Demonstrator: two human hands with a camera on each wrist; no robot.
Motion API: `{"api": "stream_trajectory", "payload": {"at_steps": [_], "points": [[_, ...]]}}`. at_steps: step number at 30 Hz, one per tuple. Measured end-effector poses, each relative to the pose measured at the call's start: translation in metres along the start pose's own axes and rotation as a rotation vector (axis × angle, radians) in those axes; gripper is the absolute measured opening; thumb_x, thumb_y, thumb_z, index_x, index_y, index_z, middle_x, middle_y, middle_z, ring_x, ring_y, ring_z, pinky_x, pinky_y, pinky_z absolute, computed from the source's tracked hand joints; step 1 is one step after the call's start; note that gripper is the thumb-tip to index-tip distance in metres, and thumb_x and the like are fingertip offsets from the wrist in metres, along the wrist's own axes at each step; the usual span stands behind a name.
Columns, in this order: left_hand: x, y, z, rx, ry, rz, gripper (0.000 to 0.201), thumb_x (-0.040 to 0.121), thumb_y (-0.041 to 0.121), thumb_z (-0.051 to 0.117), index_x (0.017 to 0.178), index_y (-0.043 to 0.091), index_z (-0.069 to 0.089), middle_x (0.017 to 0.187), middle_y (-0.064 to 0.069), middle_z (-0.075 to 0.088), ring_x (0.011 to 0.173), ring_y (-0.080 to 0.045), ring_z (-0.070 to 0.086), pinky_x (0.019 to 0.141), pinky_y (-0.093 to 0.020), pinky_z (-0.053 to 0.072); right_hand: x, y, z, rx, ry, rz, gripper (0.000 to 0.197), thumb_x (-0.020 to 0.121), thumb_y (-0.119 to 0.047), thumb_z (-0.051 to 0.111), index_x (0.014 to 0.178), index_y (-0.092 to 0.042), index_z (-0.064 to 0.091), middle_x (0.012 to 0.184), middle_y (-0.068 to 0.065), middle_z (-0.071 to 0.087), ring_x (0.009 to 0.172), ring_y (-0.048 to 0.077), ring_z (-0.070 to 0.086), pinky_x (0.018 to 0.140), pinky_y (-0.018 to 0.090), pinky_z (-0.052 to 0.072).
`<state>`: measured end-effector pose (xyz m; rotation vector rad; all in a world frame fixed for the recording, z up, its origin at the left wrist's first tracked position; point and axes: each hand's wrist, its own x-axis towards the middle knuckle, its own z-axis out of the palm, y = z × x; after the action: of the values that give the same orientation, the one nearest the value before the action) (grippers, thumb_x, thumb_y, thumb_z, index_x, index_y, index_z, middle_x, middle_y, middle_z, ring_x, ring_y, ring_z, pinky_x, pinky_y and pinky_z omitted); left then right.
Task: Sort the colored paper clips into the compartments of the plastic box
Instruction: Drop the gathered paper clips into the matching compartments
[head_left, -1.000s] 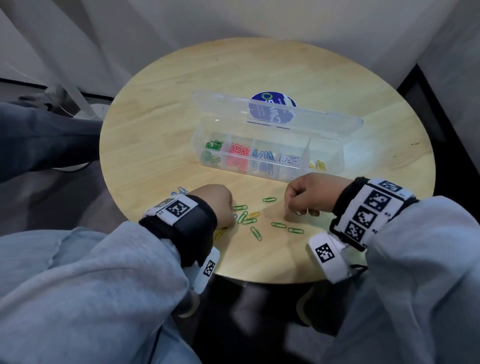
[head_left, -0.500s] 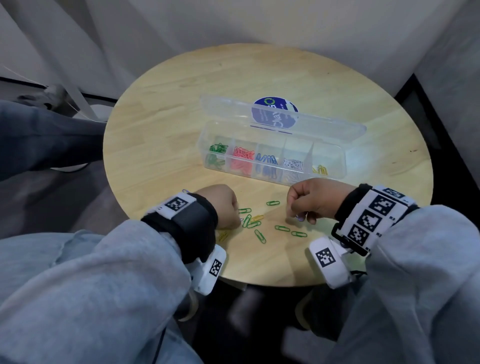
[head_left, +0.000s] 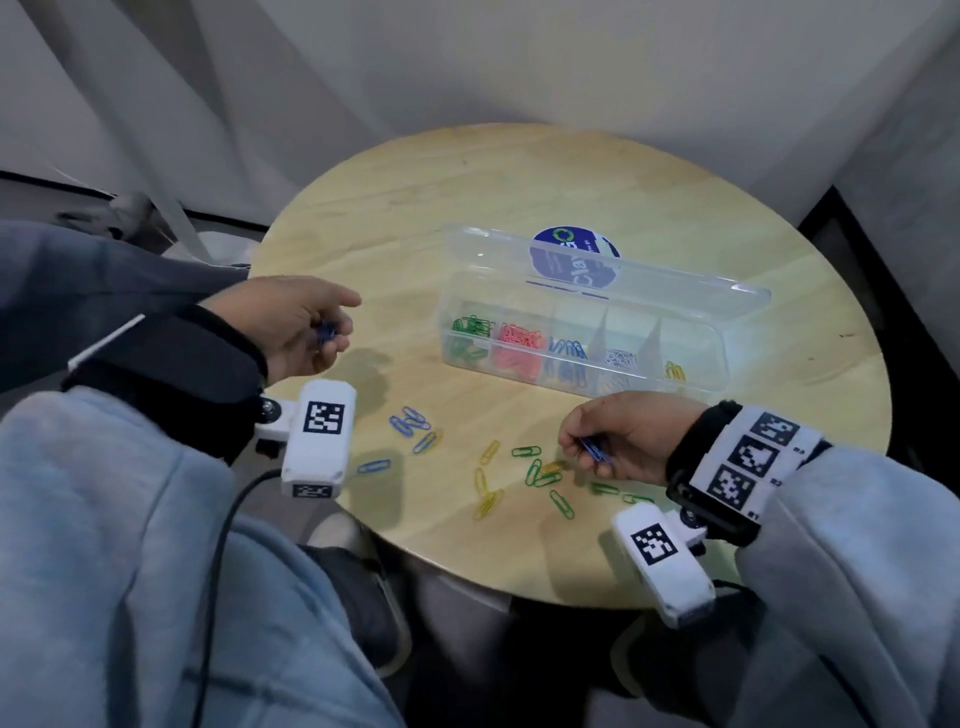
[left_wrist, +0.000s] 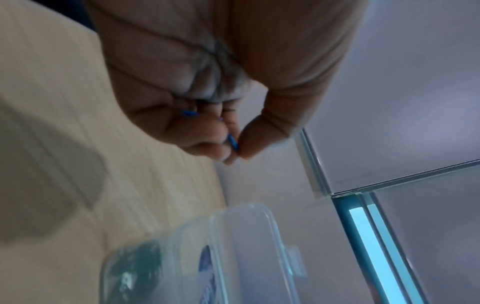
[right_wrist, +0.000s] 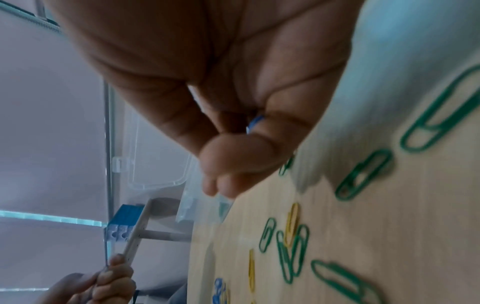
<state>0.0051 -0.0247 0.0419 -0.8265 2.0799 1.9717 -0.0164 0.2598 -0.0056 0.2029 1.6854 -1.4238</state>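
round wooden table (head_left: 519, 197), head view. plastic box (head_left: 587, 358) lies open at about 1 o'clock from table centre, lid tipped back; compartments left to right hold green, red, blue, white, yellow clips. left hand (head_left: 291, 327) raised at 9 o'clock, off the box's left end, fingers curled round blue paper clips (head_left: 324, 331); the wrist view shows one pinched between thumb and fingertip. right hand (head_left: 618, 441) low at 5 o'clock, just in front of the box, pinching a blue clip (head_left: 592, 449). loose clips (head_left: 535, 473) on the table between the hands: blue toward 7 o'clock, green and yellow by the right hand.
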Motion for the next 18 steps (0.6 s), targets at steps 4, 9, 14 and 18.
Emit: {"api": "stream_trajectory", "payload": {"at_steps": [4, 9, 14, 18], "points": [[0.011, -0.011, -0.007, 0.451, -0.003, -0.148, 0.014, 0.088, 0.013, 0.047, 0.078, 0.009, 0.055, 0.062, -0.004, 0.037, 0.043, -0.014, 0.031, 0.038, -0.013, 0.024, 0.012, -0.017, 0.033, -0.573, 0.030, -0.088, 0.021, 0.086, -0.007, 0.059, 0.068, -0.017, 0.056, 0.060, 0.001, 0.049, 0.041, 0.006, 0.040, 0.042, 0.018, 0.032], [0.011, -0.016, -0.003, 1.144, 0.016, 0.011, 0.023, 0.082, 0.029, 0.060, 0.089, 0.007, 0.065, 0.090, -0.012, 0.060, 0.084, -0.028, 0.056, 0.067, -0.024, 0.038, 0.031, -0.043, 0.089, -1.179, 0.159, -0.208, 0.025, 0.075, -0.034, 0.074, 0.071, -0.024, 0.052, 0.063, -0.011, 0.046, 0.067, 0.013, 0.049, 0.056, 0.024, 0.035], [0.010, -0.020, 0.004, 1.211, -0.004, -0.001, 0.021, 0.076, 0.032, 0.066, 0.076, 0.011, 0.061, 0.080, -0.007, 0.058, 0.078, -0.026, 0.054, 0.062, -0.026, 0.037, 0.048, -0.053, 0.123, -1.347, 0.234, -0.230, 0.042, 0.074, -0.045, 0.071, 0.092, -0.018, 0.045, 0.080, -0.002, 0.049, 0.080, 0.020, 0.048, 0.053, 0.025, 0.029], [0.008, -0.029, 0.013, 1.278, -0.097, -0.056, 0.022, 0.072, 0.035, 0.069, 0.075, 0.014, 0.062, 0.082, -0.004, 0.061, 0.078, -0.024, 0.056, 0.065, -0.026, 0.041, 0.072, -0.056, 0.135, -1.454, 0.215, -0.125, 0.036, 0.078, -0.041, 0.067, 0.060, -0.017, 0.047, 0.061, -0.002, 0.048, 0.052, 0.015, 0.043, 0.047, 0.020, 0.030]]}}
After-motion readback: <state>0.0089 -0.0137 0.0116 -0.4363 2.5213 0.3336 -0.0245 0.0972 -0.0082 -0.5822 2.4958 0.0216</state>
